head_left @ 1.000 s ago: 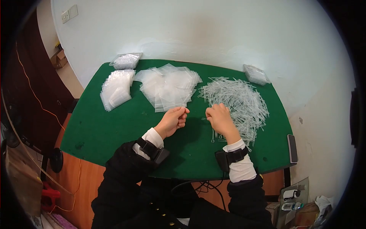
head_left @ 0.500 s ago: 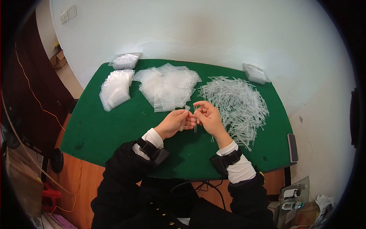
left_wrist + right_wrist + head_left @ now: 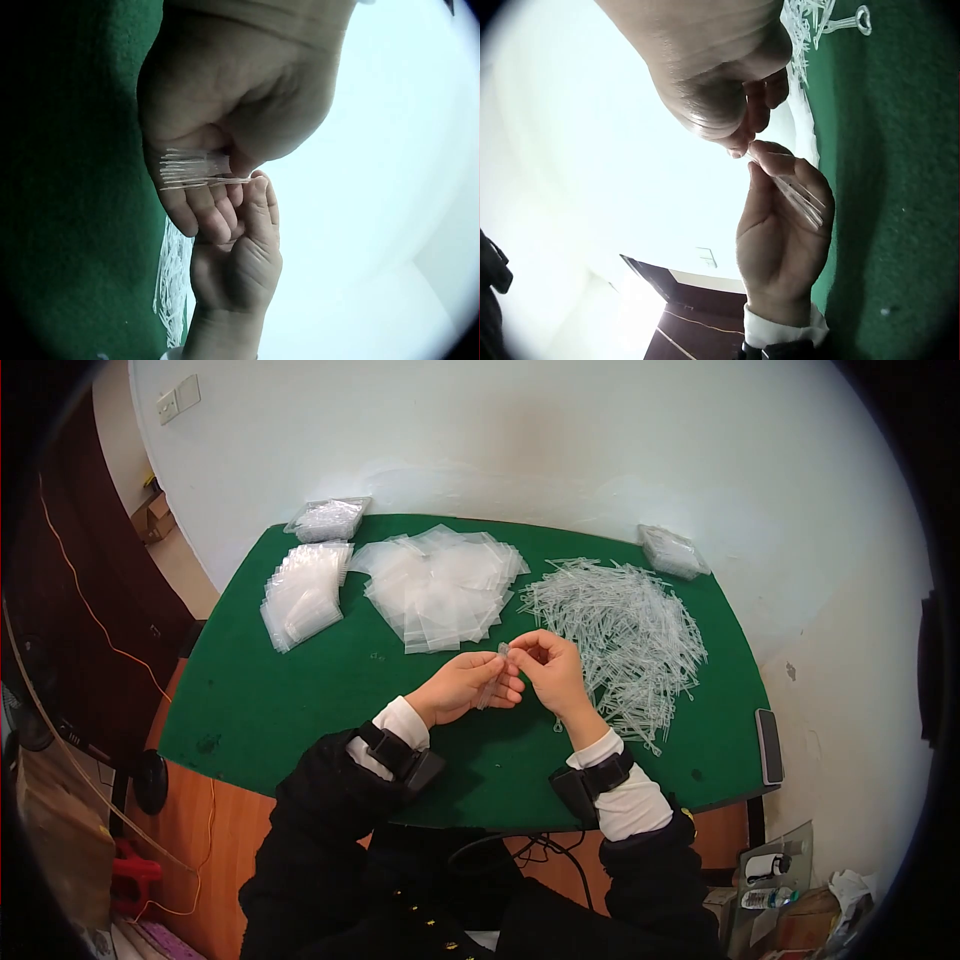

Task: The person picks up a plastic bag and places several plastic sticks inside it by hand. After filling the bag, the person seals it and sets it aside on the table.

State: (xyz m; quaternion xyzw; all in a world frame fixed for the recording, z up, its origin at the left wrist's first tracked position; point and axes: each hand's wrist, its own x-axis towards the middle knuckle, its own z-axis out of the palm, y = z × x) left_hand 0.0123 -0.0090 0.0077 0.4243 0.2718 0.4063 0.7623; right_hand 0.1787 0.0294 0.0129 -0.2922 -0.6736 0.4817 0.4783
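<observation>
Over the green tabletop [image 3: 350, 730], my two hands meet at the fingertips. My left hand [image 3: 462, 686] pinches a small bundle of thin clear plastic sticks [image 3: 186, 169] under its thumb, their shafts lying across the fingers. Thumb and forefinger of my right hand [image 3: 555, 678] pinch the bundle's top end, right at the left thumb tip. The left wrist view shows the shafts side by side, several of them. Beyond the right hand spreads a large loose pile of clear sticks [image 3: 630, 630] with ring ends. One ringed stick [image 3: 847, 22] shows at the pile's edge in the right wrist view.
Loose clear zip bags [image 3: 440, 585] lie spread ahead of my left hand. Left of them is a fanned stack of bags [image 3: 305, 600]. Filled clear packs stand at the back left [image 3: 328, 518] and back right [image 3: 672, 552]. A phone-like slab [image 3: 768, 747] sits at the right edge.
My right hand came left from the pile's edge with sticks in its fingers and met the left hand. Its sticks now join the bundle in the left hand.
</observation>
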